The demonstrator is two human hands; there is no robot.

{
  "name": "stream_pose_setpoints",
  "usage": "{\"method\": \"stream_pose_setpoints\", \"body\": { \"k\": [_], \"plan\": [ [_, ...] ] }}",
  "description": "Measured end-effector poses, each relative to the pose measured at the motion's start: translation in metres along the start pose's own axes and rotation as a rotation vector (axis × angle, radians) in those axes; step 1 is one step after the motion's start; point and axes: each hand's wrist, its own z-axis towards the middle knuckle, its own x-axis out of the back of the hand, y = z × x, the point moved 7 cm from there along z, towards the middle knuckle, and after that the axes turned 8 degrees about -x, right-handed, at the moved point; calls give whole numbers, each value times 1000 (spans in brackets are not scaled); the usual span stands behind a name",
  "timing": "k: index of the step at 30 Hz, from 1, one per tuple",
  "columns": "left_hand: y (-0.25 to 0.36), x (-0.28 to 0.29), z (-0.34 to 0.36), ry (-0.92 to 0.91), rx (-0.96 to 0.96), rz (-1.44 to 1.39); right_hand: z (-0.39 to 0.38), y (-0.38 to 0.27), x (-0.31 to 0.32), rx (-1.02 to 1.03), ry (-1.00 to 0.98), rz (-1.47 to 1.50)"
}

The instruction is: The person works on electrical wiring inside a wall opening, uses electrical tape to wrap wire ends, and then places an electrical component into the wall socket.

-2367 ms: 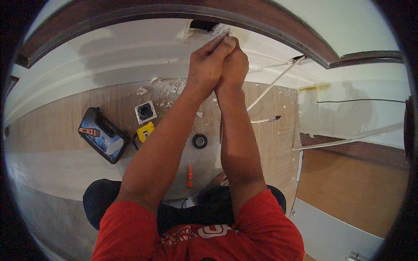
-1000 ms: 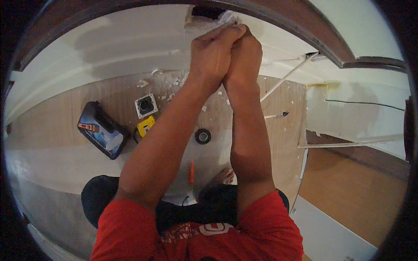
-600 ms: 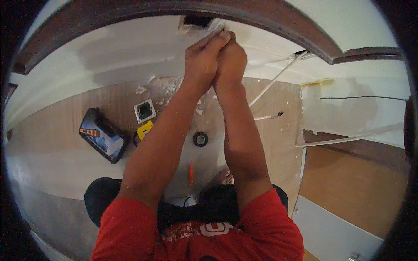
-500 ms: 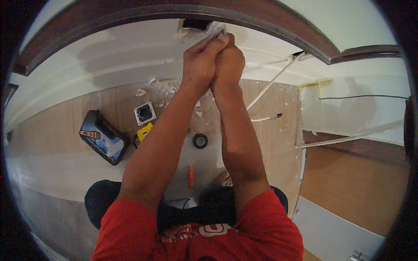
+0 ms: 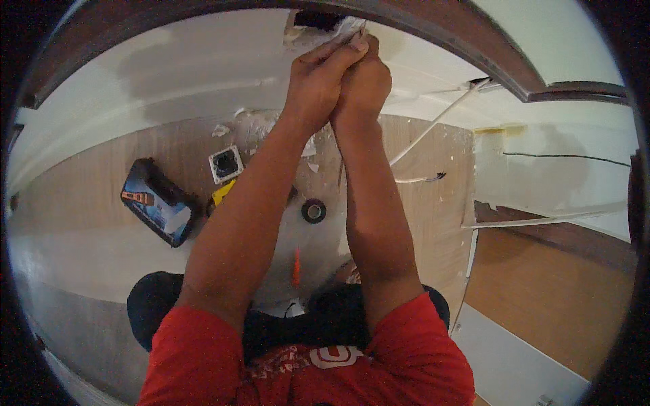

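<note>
Both my arms reach far forward to the white wall [image 5: 203,74]. My left hand [image 5: 317,84] and my right hand [image 5: 365,84] press together, fingers closed, at the right edge of a dark rectangular hole [image 5: 318,20] cut in that wall. Pale, crumpled-looking material [image 5: 347,28] shows by the fingertips, beside the hole. What the fingers pinch is too small and too covered to make out.
Below lie a black case [image 5: 154,206], a square white-framed plate [image 5: 225,164], a yellow object [image 5: 222,193], a roll of black tape [image 5: 313,211] and an orange screwdriver [image 5: 296,271]. A white cable [image 5: 440,125] hangs at right. Plaster crumbs [image 5: 257,125] litter the wall's foot. A dark wooden frame [image 5: 223,19] arches overhead.
My view has shifted a little, so the hole and both hands sit slightly higher and further right. The hands stay pressed together at the hole's edge.
</note>
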Motion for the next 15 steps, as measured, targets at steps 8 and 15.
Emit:
{"method": "stream_pose_setpoints", "body": {
  "k": [8, 15],
  "plan": [
    [-22, 13, -5, 74, 50, -26, -8, 18, -23, -29, -126, -45],
    [2, -7, -3, 40, -45, -14, -1, 4, 3, -18, -57, 27]
  ]
}}
